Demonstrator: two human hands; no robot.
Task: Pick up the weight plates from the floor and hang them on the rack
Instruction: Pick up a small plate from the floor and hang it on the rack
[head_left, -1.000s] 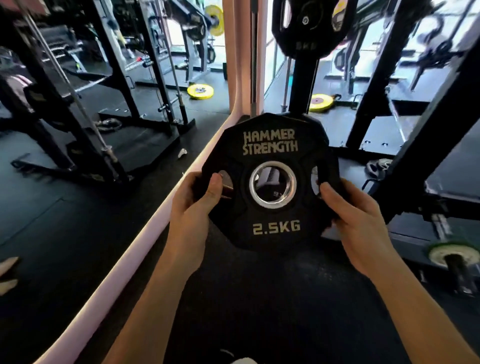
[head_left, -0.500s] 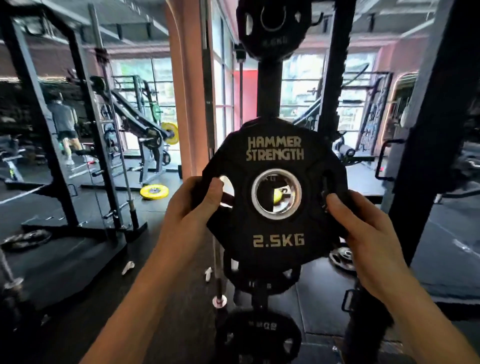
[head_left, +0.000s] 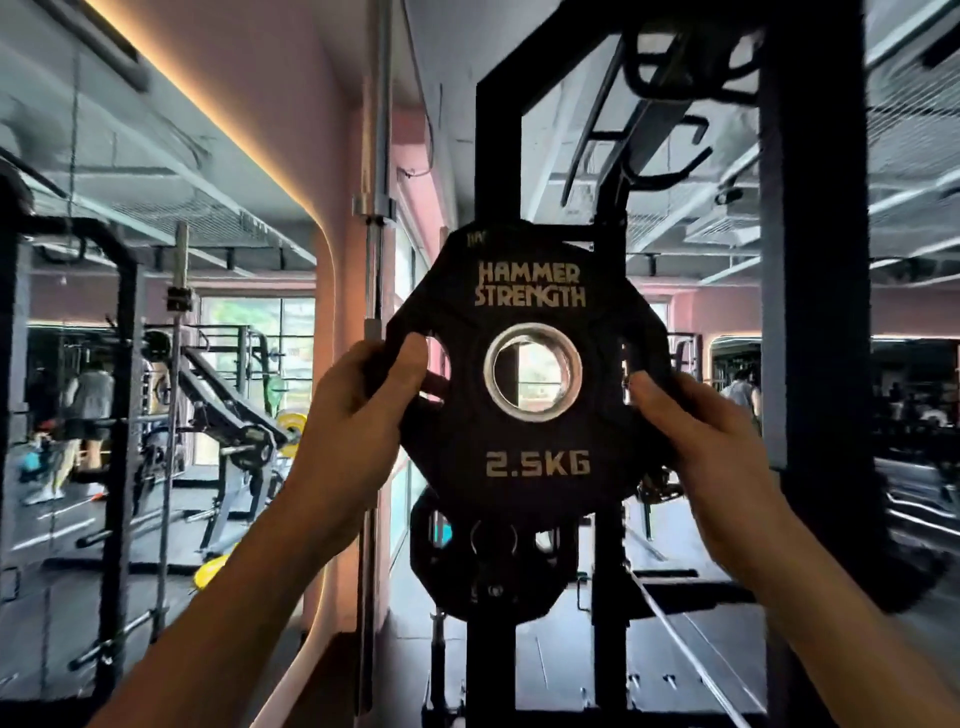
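Weight plate (head_left: 530, 415) upright, fingers (head_left: 400, 364) gripping both side edges

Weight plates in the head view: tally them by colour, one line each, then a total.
Black: 2, the 2.5KG Hammer Strength plate held by the left hand and right hand, and the plate on the rack below it.
Yellow: 2, one on the far machine, one on the floor.
Total: 4.

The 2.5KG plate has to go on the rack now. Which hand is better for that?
Neither alone, probably. The left hand and right hand each grip a side slot of the 2.5KG plate, level in front of the rack. Both likely push together.
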